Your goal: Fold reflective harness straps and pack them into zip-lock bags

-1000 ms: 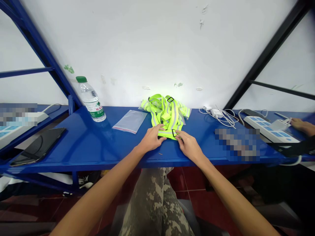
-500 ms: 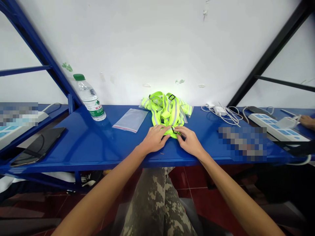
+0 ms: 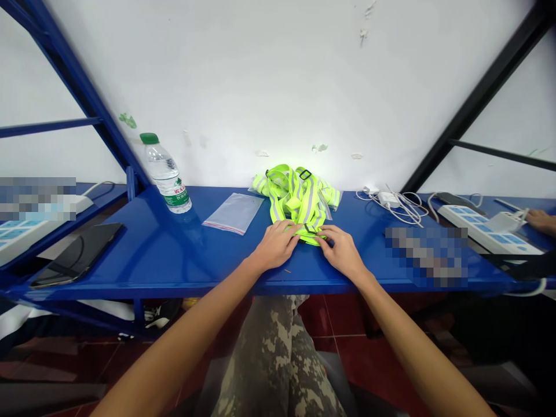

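Observation:
A tangle of neon yellow reflective straps (image 3: 299,194) with grey stripes and black buckles lies at the middle of the blue desk, against the wall. Its near end is folded flat close to the front edge, with a black buckle (image 3: 309,228) on it. My left hand (image 3: 279,243) grips the left side of this folded end, thumb and fingers pinched. On the other side, my right hand (image 3: 341,246) pinches the right edge between thumb and fingers. Left of the straps lies a clear zip bag (image 3: 234,213), flat on the desk.
A water bottle (image 3: 167,176) with a green cap stands back left; a dark phone (image 3: 78,255) lies front left. White charger cables (image 3: 403,205) are at the right, near a blurred patch. Power strips (image 3: 486,231) flank the desk. Another person's hand (image 3: 541,221) shows far right.
My right hand has shifted slightly right along the folded strap end, and more of the black buckle shows between my hands. The view has turned slightly.

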### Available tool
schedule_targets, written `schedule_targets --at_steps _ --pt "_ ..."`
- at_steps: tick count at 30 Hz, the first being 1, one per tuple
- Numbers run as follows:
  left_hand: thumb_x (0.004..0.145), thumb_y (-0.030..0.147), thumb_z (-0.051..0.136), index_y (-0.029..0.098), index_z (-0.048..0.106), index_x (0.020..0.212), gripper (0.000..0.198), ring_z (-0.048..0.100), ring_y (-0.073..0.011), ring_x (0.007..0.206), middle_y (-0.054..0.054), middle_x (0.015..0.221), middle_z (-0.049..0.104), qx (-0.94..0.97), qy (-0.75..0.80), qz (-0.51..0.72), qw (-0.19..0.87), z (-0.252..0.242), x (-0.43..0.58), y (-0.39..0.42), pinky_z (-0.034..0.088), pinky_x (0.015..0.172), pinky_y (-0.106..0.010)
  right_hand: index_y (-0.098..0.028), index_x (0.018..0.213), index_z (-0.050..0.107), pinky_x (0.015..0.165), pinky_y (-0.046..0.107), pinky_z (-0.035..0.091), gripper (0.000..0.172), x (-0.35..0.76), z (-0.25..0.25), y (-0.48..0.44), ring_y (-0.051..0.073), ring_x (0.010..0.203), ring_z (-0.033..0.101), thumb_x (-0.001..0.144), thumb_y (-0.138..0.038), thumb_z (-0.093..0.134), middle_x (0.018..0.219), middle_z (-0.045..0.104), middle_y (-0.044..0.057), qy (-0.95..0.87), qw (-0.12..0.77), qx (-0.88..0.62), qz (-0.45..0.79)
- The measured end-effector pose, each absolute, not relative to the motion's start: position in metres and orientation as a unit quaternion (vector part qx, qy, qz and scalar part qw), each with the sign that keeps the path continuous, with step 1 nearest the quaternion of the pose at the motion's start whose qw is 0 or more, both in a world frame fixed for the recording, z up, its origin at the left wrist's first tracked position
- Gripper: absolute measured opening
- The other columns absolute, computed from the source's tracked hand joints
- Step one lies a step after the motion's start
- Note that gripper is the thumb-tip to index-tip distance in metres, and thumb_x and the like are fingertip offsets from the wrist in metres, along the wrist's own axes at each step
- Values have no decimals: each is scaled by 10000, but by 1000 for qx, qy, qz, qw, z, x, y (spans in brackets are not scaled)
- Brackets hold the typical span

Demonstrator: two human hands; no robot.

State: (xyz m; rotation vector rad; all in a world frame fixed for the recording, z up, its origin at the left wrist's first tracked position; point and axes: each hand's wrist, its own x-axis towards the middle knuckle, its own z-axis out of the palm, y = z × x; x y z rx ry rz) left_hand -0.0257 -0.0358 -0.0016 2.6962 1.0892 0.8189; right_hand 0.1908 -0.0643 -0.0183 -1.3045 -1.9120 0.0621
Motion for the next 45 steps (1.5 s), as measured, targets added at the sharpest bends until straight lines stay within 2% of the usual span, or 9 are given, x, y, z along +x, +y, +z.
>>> schedule_targets --at_steps 7,12,17,20,24,28,33,36,45 --pt "1007 383 358 237 478 1391 428 451 -233 1293 -84 1385 529 888 352 291 53 -5 -26 -34 381 1090 -424 -164 776 701 775 371 595 122 182 -13 -50 205 855 662 810 -242 613 1038 607 110 -715 472 -509 80" --pt "1007 387 363 247 481 1385 420 454 -231 1293 -69 1396 527 887 363 282 53 -5 -27 -32 388 1079 -411 -191 750 585 764 366 605 75 177 -11 -49 192 840 648 773 -242 635 929 608 66 -705 508 -474 142" --pt "1020 393 318 235 516 1347 414 481 -220 1255 -60 1369 552 889 375 260 31 -1 -26 -33 395 1056 -396 -205 888 510 780 361 608 192 172 -14 -58 187 848 662 772 -258 654 943 621 52 -688 511 -479 190" --pt "1020 383 318 232 552 1302 396 501 -220 1226 -57 1325 582 894 377 243 18 0 -25 -35 403 1036 -392 -203 996 516 789 354 596 224 171 -11 -64 202 909 655 807 -251 626 1026 626 76 -716 483 -484 145" --pt "1006 360 374 238 565 1279 355 496 -220 1248 -52 1336 580 898 371 236 18 -1 -25 -36 393 1043 -391 -187 959 573 920 409 530 101 170 -6 -69 248 1024 613 876 -242 582 1085 647 113 -800 386 -460 -10" --pt "1001 360 384 228 559 1283 357 503 -223 1250 -59 1328 592 898 373 232 25 -2 -25 -35 391 1043 -399 -159 1014 619 939 420 503 158 168 -7 -70 297 1133 565 939 -239 506 1090 681 138 -832 294 -458 -107" --pt "935 481 512 261 582 1256 396 514 -251 1231 -55 1302 609 893 378 240 40 -1 -27 -32 422 993 -404 -154 1027 636 878 369 517 187 168 -12 -64 251 985 652 959 -223 477 1020 706 125 -839 272 -464 -86" --pt "936 456 522 268 595 1239 364 533 -249 1205 -50 1281 623 891 382 240 49 -1 -28 -28 432 981 -405 -167 1031 645 835 347 529 198 170 -13 -60 232 925 684 970 -254 478 1011 717 109 -836 279 -468 -59" --pt "944 441 511 232 602 1233 368 585 -230 1175 -62 1239 665 892 357 261 89 -5 -30 -13 427 1026 -395 -149 1274 556 921 414 543 378 169 -9 -64 272 1089 656 908 -245 560 1234 657 142 -854 285 -432 -62"
